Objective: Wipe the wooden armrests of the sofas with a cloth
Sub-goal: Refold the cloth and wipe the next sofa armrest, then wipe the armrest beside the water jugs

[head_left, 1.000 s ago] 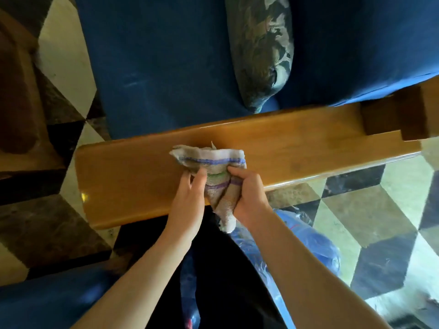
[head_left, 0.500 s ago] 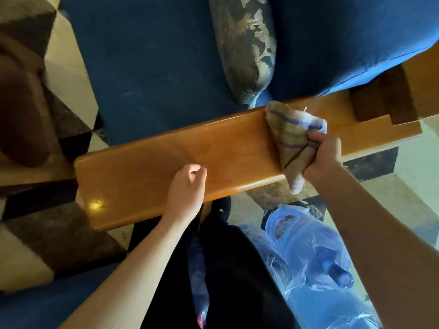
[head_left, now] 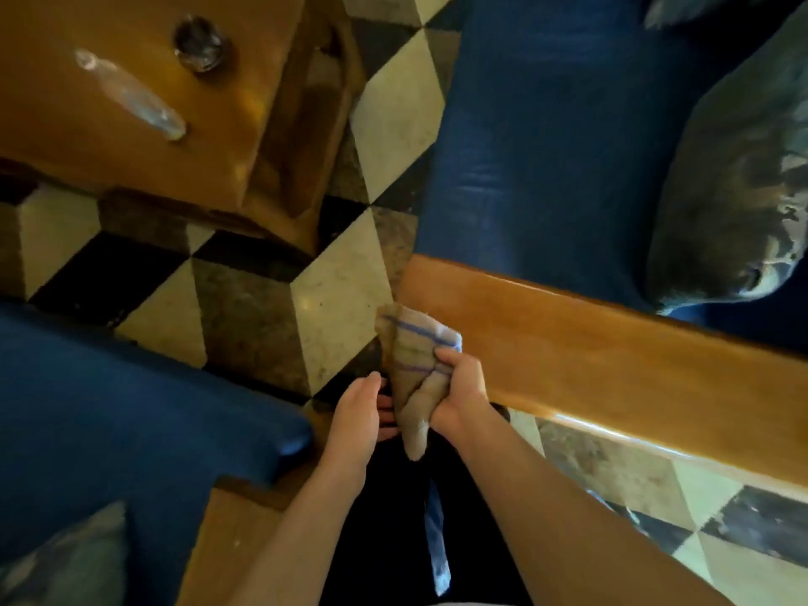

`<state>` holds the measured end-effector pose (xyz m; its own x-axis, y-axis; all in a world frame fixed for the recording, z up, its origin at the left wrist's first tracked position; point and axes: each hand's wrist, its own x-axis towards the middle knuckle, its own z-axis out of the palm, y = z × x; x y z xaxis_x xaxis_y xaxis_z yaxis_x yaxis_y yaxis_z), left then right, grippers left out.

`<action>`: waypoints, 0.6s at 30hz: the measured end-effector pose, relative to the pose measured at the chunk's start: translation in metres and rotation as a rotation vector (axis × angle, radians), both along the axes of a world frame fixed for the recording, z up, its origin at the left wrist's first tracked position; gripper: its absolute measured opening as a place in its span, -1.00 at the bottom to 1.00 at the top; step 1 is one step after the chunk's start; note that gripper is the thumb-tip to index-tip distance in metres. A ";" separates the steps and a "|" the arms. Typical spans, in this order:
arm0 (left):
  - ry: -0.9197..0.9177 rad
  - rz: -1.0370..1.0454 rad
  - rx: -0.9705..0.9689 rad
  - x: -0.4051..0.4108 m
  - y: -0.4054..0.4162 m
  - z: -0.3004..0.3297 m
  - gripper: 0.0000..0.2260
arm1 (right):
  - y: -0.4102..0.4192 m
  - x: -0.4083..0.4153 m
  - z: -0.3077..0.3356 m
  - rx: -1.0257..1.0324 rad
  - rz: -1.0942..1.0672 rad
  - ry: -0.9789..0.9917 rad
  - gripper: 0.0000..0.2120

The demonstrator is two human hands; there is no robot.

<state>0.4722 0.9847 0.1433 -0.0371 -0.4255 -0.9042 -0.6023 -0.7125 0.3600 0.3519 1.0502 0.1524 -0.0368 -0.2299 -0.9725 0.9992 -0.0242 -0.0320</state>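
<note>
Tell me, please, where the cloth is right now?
In the head view the cloth is near the centre, gripped in the right hand at the left end of the wooden armrest, with the left hand beside it.

No text, label, brand, number or sign can be read anywhere in the view. The folded beige cloth with blue and purple stripes (head_left: 415, 365) gripped in the right hand (head_left: 459, 389) carries only woven lines, no lettering. The glossy brown wooden armrest (head_left: 612, 369) stretching away to the right of that hand is bare wood. The brown wooden side table (head_left: 131, 137), far up and left of the left hand (head_left: 356, 415), has no markings that can be made out, and the clear objects on it are too blurred to show any print.
</note>
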 end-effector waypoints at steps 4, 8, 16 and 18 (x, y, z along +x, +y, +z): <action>-0.019 0.351 -0.071 0.065 -0.043 0.023 -0.72 | -0.065 0.033 0.030 -0.113 0.062 -0.021 -0.70; -0.009 0.406 -0.021 0.114 -0.064 0.052 -0.75 | -0.122 0.064 0.070 -0.225 0.157 -0.027 -0.66; 1.013 1.182 0.226 0.182 -0.117 0.145 -0.26 | -0.214 0.152 0.154 -0.339 0.538 0.018 -0.63; 1.077 1.292 0.100 0.202 -0.128 0.164 -0.33 | -0.231 0.170 0.168 -0.375 0.668 0.015 -0.62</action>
<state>0.6744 0.8564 0.3070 -0.3098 -0.6150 -0.7251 0.8258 -0.5520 0.1153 0.5220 0.8189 0.3203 0.2133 -0.5223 -0.8257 0.8048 0.5731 -0.1547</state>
